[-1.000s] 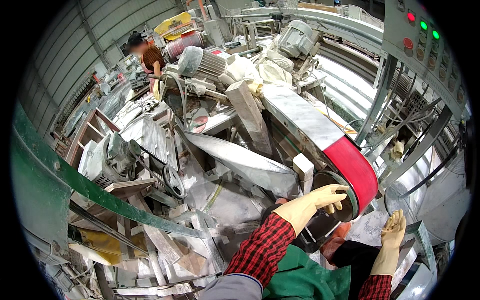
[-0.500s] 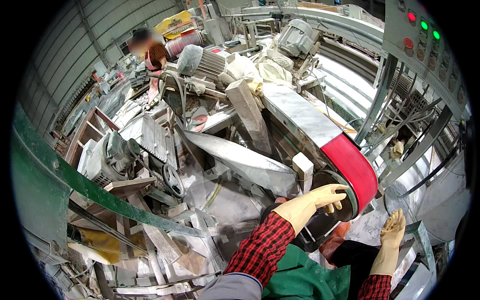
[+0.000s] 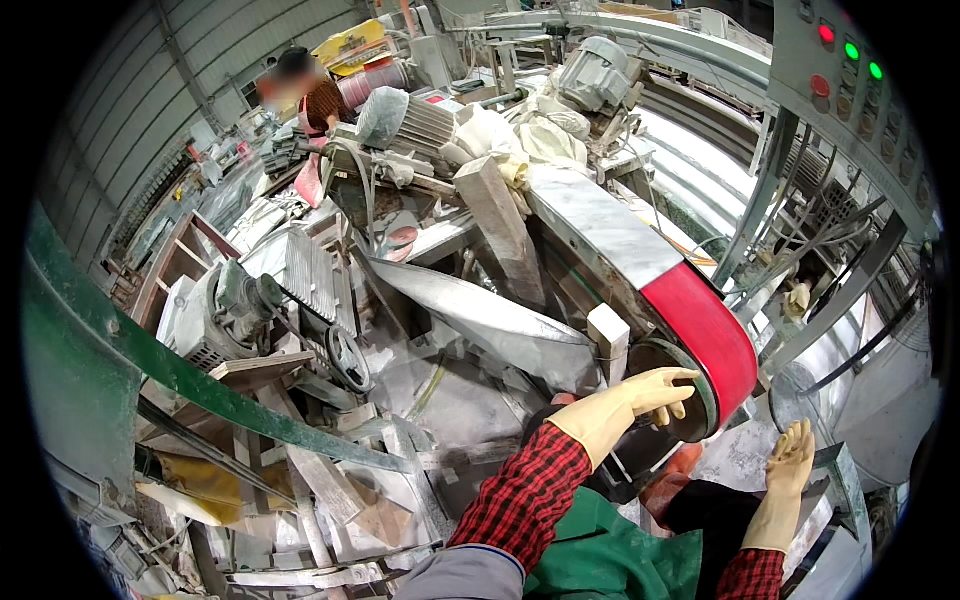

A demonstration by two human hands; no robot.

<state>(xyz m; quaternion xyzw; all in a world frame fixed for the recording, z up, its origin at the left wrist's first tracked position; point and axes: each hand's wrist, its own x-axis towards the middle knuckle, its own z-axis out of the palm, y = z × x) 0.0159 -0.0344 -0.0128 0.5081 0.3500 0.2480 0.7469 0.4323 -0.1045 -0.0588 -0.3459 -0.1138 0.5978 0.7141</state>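
A belt sander with a red sanding belt (image 3: 705,335) stands before me, the belt bending round its near end. My left hand (image 3: 635,402), in a cream rubber glove, is at the wheel (image 3: 688,410) inside that bend. Its index finger points right and the others curl a little, with nothing visible in them; whether it touches the wheel I cannot tell. Lower right, my right hand (image 3: 787,475), gloved alike, is raised, apart from the belt, its fingers extended and holding nothing. A white rectangular block (image 3: 608,328) stands beside the belt, just beyond my left hand.
A control panel (image 3: 850,110) with lit lamps hangs upper right. Motors (image 3: 595,75), pale cloths (image 3: 550,140) and a timber post (image 3: 495,220) crowd the far side. A green curved bar (image 3: 230,400) crosses the left. Another person (image 3: 322,100) is far back left.
Both my hands keep nearly the same place and pose. The person far back has shifted slightly, and the view has moved a little.
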